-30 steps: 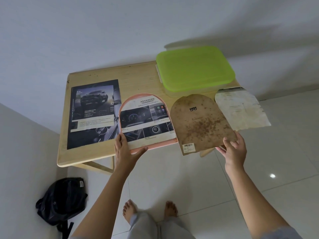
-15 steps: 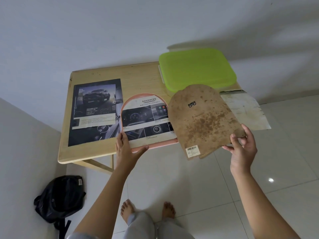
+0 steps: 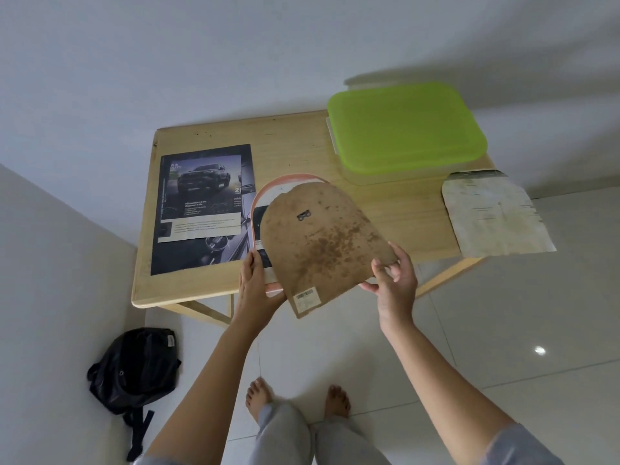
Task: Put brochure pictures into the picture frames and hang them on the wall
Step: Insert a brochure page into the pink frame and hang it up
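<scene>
Wooden table [image 3: 302, 142] sits in a wall corner: back edge on the wall, left edge close to the side wall. Open tile floor to its front and right. Green-lidded plastic box [image 3: 406, 125] fills the back right. Car brochure [image 3: 201, 209] lies flat on the left, and there's bare top between the two. Stained paper sheet [image 3: 493, 213] overhangs the right front corner. Arched pink picture frame [image 3: 268, 191] lies mid-front and sticks out past the front edge, with a brochure picture [image 3: 260, 226] in it. Black backpack [image 3: 134, 367] is on the floor by the side wall, clear of the work area. Versus 0.5 s ago, the brown backing board [image 3: 322, 243] has shifted left, from beside the frame to over it, and now covers most of the picture. It's tilted and its barcode corner hangs off the table. Left hand [image 3: 255, 283] hasn't moved: fingers straight on the frame's lower-left corner, thumb hidden. Right hand [image 3: 392, 280] pinches the board's lower-right edge, fingers on top, thumb under.
</scene>
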Demonstrator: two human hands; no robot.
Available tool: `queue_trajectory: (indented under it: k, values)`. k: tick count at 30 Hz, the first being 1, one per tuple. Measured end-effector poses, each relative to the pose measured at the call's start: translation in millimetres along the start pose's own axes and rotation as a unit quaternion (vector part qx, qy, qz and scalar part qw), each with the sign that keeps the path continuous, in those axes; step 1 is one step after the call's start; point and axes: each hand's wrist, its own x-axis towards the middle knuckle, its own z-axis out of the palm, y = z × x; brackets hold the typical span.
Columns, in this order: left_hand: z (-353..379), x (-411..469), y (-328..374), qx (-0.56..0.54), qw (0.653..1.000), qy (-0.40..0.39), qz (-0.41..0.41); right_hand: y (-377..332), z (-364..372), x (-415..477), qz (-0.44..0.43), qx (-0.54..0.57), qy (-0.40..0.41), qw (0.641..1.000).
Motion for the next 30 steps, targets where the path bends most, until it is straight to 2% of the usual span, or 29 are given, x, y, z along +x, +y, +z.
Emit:
queue_trajectory:
  k: [4, 8, 12, 18, 20, 23, 30]
  values:
    - [-10.9, -2.0, -8.8, 0.008, 0.999, -0.005, 0.036, 4.1, 21.5, -1.7, 0.039, -0.019, 0.001, 0.999]
    - [-15.1, -2.4, -9.6, -0.025, 0.999, -0.004, 0.043, 4.6, 35.4, -2.8, 0.042, -0.051, 0.03, 0.997]
    - [-16.4, -1.2, -13.5, -0.065, 0.997, -0.01, 0.032, 9.5, 44.6, -1.3, 0.026, -0.098, 0.052, 0.994]
    - [-18.3, -2.4, -16.6, -0.083, 0.996, -0.02, 0.032, 9.2, 49.2, 5.3, -0.01, -0.197, 0.018, 0.98]
    - [-18.2, -3.0, -15.9, -0.08, 0.996, -0.021, 0.031, 9.1, 45.1, 10.5, -0.043, -0.253, -0.003, 0.967]
    - [-17.9, -4.4, -16.9, -0.077, 0.996, -0.02, 0.041, 9.5, 36.8, 16.2, -0.109, -0.365, -0.027, 0.924]
    - [-17.1, -5.6, -15.1, -0.081, 0.996, -0.022, 0.038, 11.4, 25.9, 20.5, -0.144, -0.459, -0.07, 0.874]
